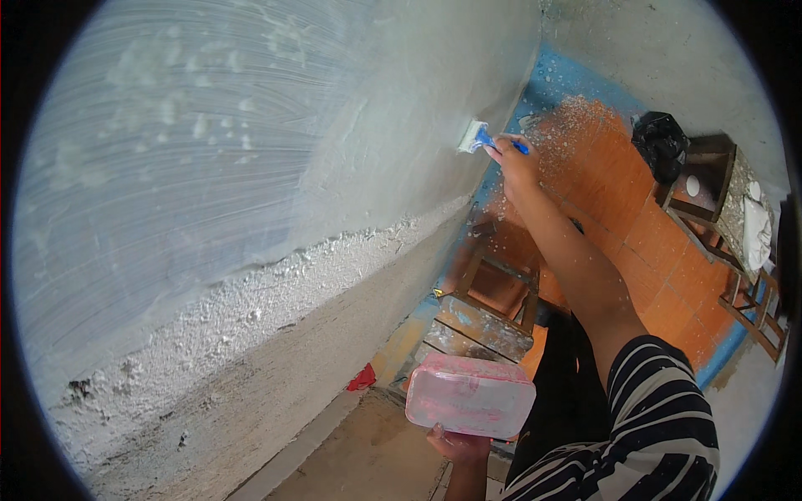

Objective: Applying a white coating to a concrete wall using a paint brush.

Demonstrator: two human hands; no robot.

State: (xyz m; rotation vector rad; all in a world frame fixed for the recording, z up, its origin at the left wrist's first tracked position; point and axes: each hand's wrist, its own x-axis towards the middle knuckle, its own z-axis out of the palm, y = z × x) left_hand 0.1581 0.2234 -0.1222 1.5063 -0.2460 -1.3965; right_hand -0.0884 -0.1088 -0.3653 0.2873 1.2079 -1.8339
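Observation:
My right hand is closed round the blue handle of a paintbrush. Its pale bristles are at the wall, whose upper part carries whitish streaks and blobs. Low in the view, my left hand grips the near side of a pink plastic tub. White paint-like liquid fills much of what shows inside it, and pink smears mark its sides. Part of the left hand is hidden under the tub.
A rough white ledge runs along the wall. Beyond the tub stands a paint-spattered wooden stool. Orange floor tiles have white specks. To the right are a black plastic bag, a small table and a wooden frame.

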